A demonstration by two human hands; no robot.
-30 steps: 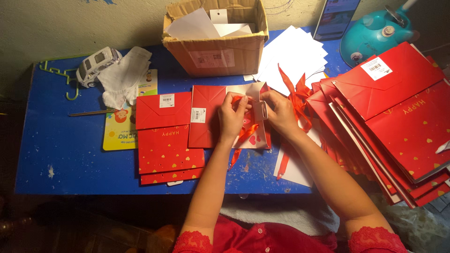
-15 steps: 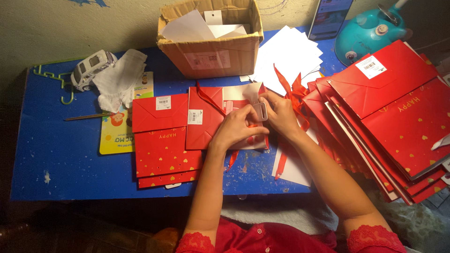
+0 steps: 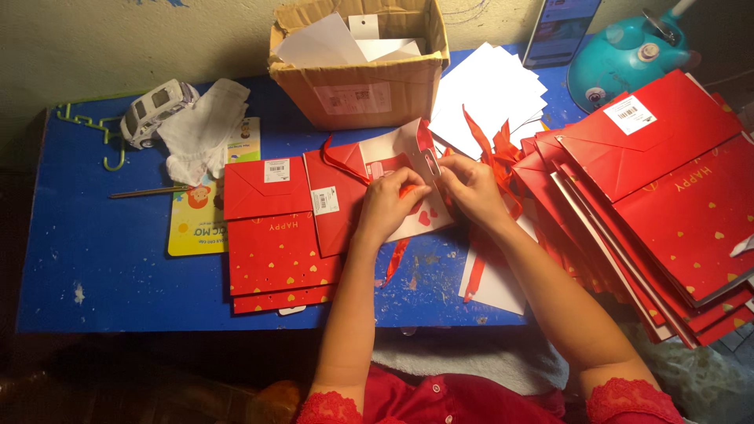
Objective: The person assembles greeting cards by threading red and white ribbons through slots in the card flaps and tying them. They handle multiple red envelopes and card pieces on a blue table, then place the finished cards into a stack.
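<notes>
We see a blue table (image 3: 94, 259) against a pale wall, lit warmly from above. Nearest us, two bare arms in red sleeves reach to the middle of it. The left hand (image 3: 386, 206) presses down, fingers curled, on a red bag (image 3: 345, 206) lying flat with its mouth opened; the right hand (image 3: 471, 187) pinches the white inner flap of that bag at its top edge, fingers closed on it. A red ribbon (image 3: 397, 259) trails from under the left hand toward us. Left of the grip lies a pile of finished bags (image 3: 275, 251); right of it, a big fanned stack (image 3: 667, 196) of flat bags. Beyond the hands sit a cardboard box (image 3: 361, 86) of white cards, loose white sheets (image 3: 487, 98), and further left a cloth (image 3: 200, 129) and toy car (image 3: 153, 110).
</notes>
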